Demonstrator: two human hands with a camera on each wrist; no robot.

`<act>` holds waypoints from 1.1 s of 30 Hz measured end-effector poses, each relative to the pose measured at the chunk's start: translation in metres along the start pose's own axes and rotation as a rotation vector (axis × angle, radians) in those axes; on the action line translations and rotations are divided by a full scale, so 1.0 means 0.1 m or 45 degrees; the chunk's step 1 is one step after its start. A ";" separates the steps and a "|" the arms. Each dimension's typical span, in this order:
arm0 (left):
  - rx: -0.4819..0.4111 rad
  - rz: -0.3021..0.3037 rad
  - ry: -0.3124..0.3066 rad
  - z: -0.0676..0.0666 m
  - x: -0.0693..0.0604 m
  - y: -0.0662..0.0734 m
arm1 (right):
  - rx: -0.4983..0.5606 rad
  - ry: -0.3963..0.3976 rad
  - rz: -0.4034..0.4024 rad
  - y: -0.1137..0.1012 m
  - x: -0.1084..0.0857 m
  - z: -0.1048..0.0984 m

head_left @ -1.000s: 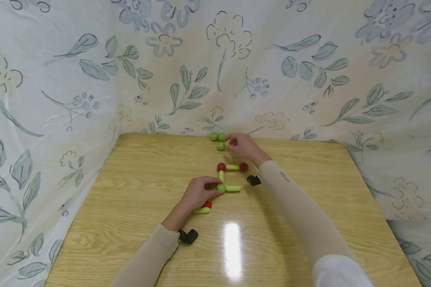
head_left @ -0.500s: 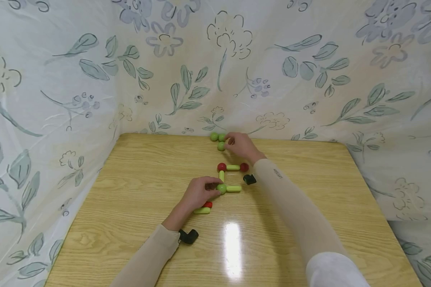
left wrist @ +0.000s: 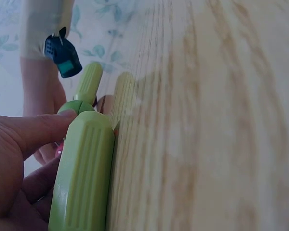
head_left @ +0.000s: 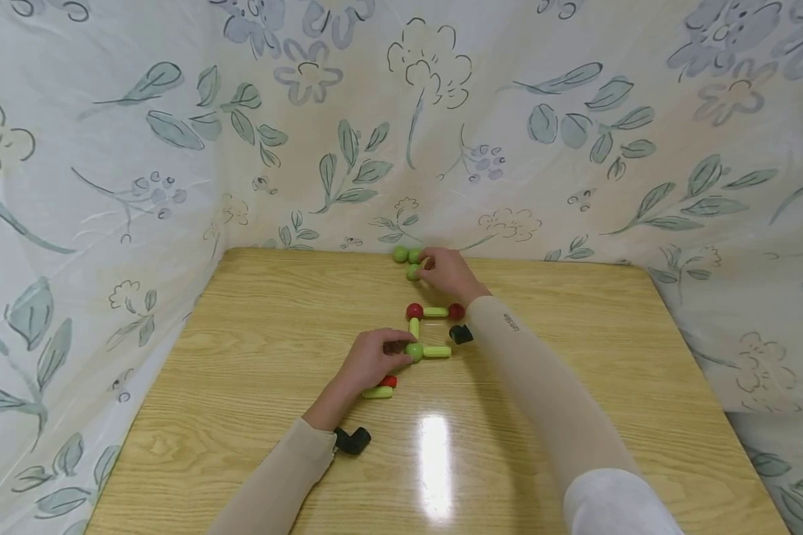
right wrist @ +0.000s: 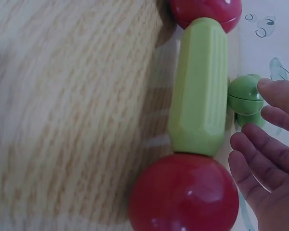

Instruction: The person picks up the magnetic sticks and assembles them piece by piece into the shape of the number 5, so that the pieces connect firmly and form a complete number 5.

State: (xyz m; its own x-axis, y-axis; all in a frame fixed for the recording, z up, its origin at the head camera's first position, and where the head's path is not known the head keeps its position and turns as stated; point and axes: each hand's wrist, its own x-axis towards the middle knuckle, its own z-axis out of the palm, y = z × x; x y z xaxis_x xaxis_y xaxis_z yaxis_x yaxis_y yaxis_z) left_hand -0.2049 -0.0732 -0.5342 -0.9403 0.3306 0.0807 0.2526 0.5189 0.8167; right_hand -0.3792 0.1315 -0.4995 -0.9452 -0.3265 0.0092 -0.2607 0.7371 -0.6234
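My left hand (head_left: 375, 358) pinches a green ball (head_left: 415, 352) between thumb and fingers on the table. Lime ribbed sticks join it: one stick (head_left: 437, 351) points right, and another (head_left: 414, 329) leads back to a red ball (head_left: 414, 311). From there a further lime stick (right wrist: 200, 86) reaches a second red ball (right wrist: 184, 192). At the table's back edge, my right hand (head_left: 450, 273) is beside a small group of green balls, its thumb at the front ball (head_left: 413, 272). In the right wrist view its other fingers are spread and loosely bent.
Two more green balls (head_left: 407, 255) sit against the patterned cloth (head_left: 308, 171) behind the wooden table (head_left: 274, 297). A red piece (head_left: 389, 381) and a lime stick (head_left: 378, 392) lie partly under my left hand. Dark wrist cameras (head_left: 353, 441) stick out from both sleeves.
My right hand has edged slightly left to the front green ball, and its forearm has swung left. The left hand stays on its green ball.
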 end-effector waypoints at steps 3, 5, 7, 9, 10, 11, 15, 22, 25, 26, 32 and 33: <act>-0.005 -0.006 0.006 0.01 0.00 0.00 | -0.018 0.000 0.004 0.00 0.02 0.01; -0.007 -0.007 0.008 0.01 0.00 0.00 | -0.023 -0.007 0.007 0.00 0.02 0.02; -0.006 -0.008 0.008 0.01 0.00 0.00 | -0.024 -0.014 0.005 0.00 0.03 0.03; -0.004 -0.007 0.007 0.01 0.00 -0.01 | -0.027 -0.019 0.004 -0.01 0.03 0.03; -0.002 -0.006 0.006 0.01 0.00 -0.01 | -0.031 -0.020 0.003 -0.01 0.02 0.03; -0.001 -0.004 0.005 0.01 0.00 -0.01 | -0.034 -0.020 0.003 -0.01 0.02 0.03; 0.006 0.000 0.005 0.02 0.01 -0.01 | -0.042 -0.025 0.004 -0.01 0.02 0.04; 0.006 -0.010 0.012 0.02 0.00 -0.01 | -0.013 -0.004 0.013 0.01 0.01 0.05; 0.004 -0.007 0.014 0.02 0.00 -0.01 | -0.001 -0.003 0.031 0.02 0.00 0.05; 0.001 -0.005 0.015 0.02 0.00 -0.01 | 0.002 -0.006 0.035 0.02 -0.01 0.05; 0.004 -0.003 0.014 0.02 0.00 -0.02 | -0.004 -0.017 0.047 0.01 -0.01 0.05; 0.007 -0.002 0.014 0.03 0.00 -0.02 | -0.008 -0.019 0.050 0.01 -0.01 0.05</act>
State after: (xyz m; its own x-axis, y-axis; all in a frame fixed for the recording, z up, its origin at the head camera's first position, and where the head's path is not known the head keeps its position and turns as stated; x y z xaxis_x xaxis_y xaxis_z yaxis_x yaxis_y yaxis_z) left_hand -0.2053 -0.0722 -0.5375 -0.9432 0.3211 0.0855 0.2522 0.5241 0.8134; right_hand -0.3777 0.1298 -0.5041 -0.9517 -0.3058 -0.0273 -0.2244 0.7535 -0.6180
